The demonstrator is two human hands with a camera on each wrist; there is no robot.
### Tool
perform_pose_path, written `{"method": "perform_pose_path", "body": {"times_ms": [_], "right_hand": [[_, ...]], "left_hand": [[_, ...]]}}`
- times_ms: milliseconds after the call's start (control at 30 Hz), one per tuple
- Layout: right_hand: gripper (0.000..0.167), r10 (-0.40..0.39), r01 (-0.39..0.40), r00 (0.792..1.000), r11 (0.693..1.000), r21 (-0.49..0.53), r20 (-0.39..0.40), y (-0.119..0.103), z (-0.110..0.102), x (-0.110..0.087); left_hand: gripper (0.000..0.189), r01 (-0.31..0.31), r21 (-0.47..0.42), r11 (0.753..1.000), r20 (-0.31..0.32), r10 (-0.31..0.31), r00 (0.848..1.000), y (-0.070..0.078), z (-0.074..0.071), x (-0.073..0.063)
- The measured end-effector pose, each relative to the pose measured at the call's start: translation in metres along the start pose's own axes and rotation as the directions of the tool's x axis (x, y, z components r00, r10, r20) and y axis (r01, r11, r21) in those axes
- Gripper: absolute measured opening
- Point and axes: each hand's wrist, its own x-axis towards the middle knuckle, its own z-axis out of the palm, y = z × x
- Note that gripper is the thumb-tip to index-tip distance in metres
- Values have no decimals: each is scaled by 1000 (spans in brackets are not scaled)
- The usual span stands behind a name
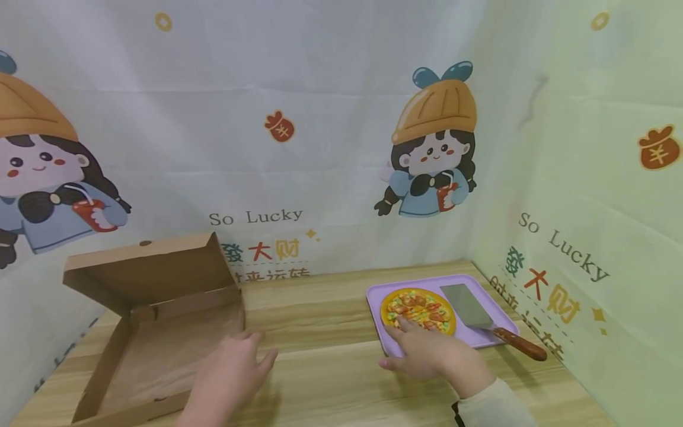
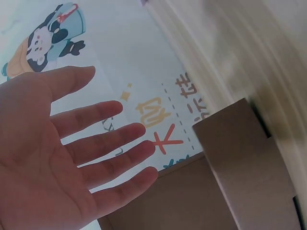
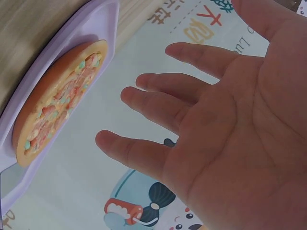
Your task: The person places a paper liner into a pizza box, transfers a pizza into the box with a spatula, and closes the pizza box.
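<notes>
A round pizza [image 1: 418, 308] with a thick golden crust lies on the left part of a lilac tray [image 1: 376, 290]. Beside it on the tray is a flat metal spatula [image 1: 469, 305], its wooden handle [image 1: 520, 344] sticking out past the tray's right rim. My right hand [image 1: 427, 356] hovers by the tray's near left corner, and the right wrist view shows its fingers spread, apart from the pizza. My left hand [image 1: 229, 373] is beside the right wall of a brown cardboard box [image 1: 171, 350], fingers extended and holding nothing in the left wrist view.
The box's lid [image 1: 149, 273] stands raised at the back. Both box and tray rest on a wood-grain table [image 1: 315, 332]. A printed cloth [image 1: 320, 166] hangs behind the table and along its right side.
</notes>
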Motion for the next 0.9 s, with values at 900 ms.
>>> {"method": "perform_pose_path", "body": {"times_ms": [900], "right_hand": [[81, 52, -62, 984, 996, -59, -170, 41, -42, -23]], "left_hand": [[41, -27, 12, 1000, -4, 27, 1000, -5, 7, -7]]}}
